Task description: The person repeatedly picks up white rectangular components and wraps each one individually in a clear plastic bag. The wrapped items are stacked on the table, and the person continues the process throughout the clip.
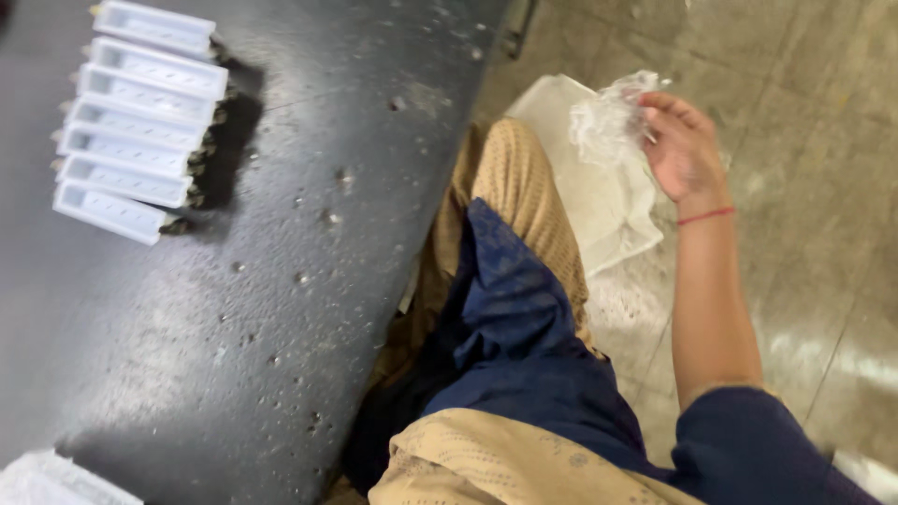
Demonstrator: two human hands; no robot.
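My right hand reaches out to the right of my knee, above the floor, with its fingers closed on a crumpled piece of clear plastic wrap. A red thread circles that wrist. Under the hand a larger white plastic bag lies flat on the floor. My left hand is out of view. On the dark worktable at the upper left, several white rectangular plastic housings lie side by side in a row.
My lap, in tan patterned cloth and dark blue fabric, fills the middle between the table edge and the concrete floor. A white object shows at the table's lower left corner.
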